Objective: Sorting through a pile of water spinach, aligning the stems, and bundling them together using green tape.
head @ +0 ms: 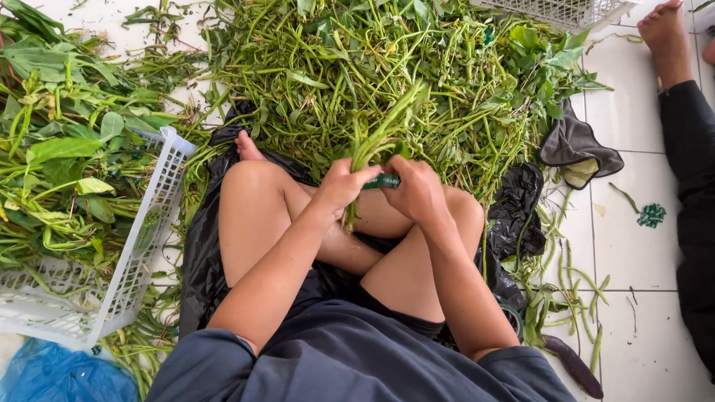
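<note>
We sit on the floor (641,245) with our legs crossed. Our left hand (342,183) is closed around a bunch of long green stems (379,136), just above our knees. Our right hand (415,186) pinches a small green band (382,181) right beside the bunch. A big pile of green stems (383,55) lies in front of us. A white basket (146,242) full of leaves sits on our left. Another person's foot (668,39) rests on the tiles at our right.

Both forearms reach forward over crossed bare legs, left hand (342,183) and right hand (416,189) closed together, knuckles up
</note>
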